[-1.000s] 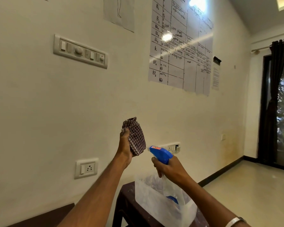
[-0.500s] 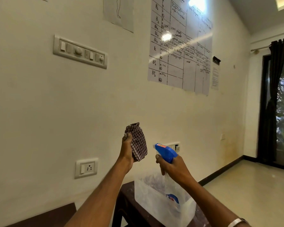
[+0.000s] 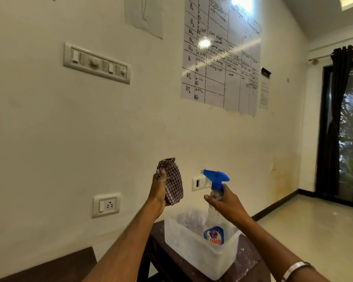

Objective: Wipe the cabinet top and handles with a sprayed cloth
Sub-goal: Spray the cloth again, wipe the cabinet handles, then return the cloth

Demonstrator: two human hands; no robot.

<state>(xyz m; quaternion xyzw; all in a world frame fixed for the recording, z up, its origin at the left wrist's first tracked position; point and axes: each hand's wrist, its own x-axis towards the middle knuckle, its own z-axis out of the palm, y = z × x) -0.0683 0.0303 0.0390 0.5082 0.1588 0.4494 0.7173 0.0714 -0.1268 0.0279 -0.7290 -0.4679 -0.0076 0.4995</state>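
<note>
My left hand (image 3: 159, 192) holds a bunched checked cloth (image 3: 172, 184) upright in front of the wall, thumb pressed on its upper edge. To its right, my right hand (image 3: 226, 202) grips the neck of a clear spray bottle (image 3: 214, 231) with a blue trigger head (image 3: 216, 178). The nozzle points left toward the cloth, a short gap away. The bottle's lower part with its blue label hangs over a translucent plastic bin (image 3: 188, 247). A dark brown cabinet top (image 3: 49, 267) shows at the bottom left corner.
The plastic bin stands on a dark wooden stool (image 3: 159, 253) against the cream wall. Wall sockets (image 3: 106, 205), a switch panel (image 3: 97, 64) and a hand-written chart (image 3: 220, 58) hang on the wall. A curtained glass door (image 3: 342, 129) and tiled floor lie to the right.
My right hand has slid from the blue trigger head down to the bottle's neck and moved right, away from the cloth. The cloth hand has hardly moved.
</note>
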